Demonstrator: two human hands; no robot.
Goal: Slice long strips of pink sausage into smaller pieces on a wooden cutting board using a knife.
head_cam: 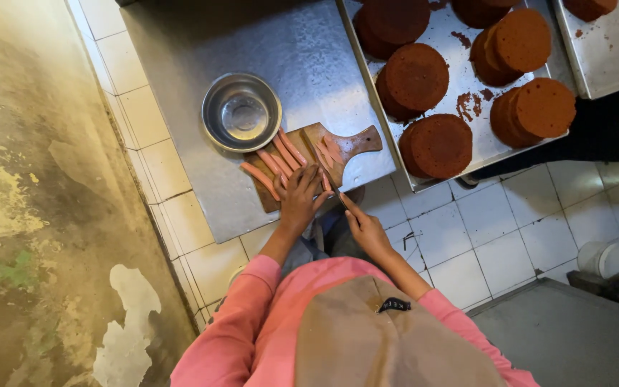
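A worn kitchen corner seen from above: white floor tiles, a stained, peeling wall on one side, and a metal table pushed up against a tiled ledge.

Nearest the camera are pink sleeves and a tan apron. Just beyond them both hands work at the table's near edge. The left hand lies flat on a wooden cutting board, fingers spread and pressing down on a sausage, probably to keep it from rolling. The right hand sits just off the board's corner, fingers drawn together as if pinching something thin, likely a small blade aimed at that sausage; what it holds is too small to tell for sure.

More pink sausages lie side by side across the board, a couple overhanging its left edge. The board's handle points to the right. Touching the board's far side stands an empty steel bowl, close enough to receive cut pieces.

Farther right, a metal baking tray carries round dark brown cakes, some stacked, with crumbs on the bare metal. A second tray shows at the far right corner. A white bucket stands on the floor.
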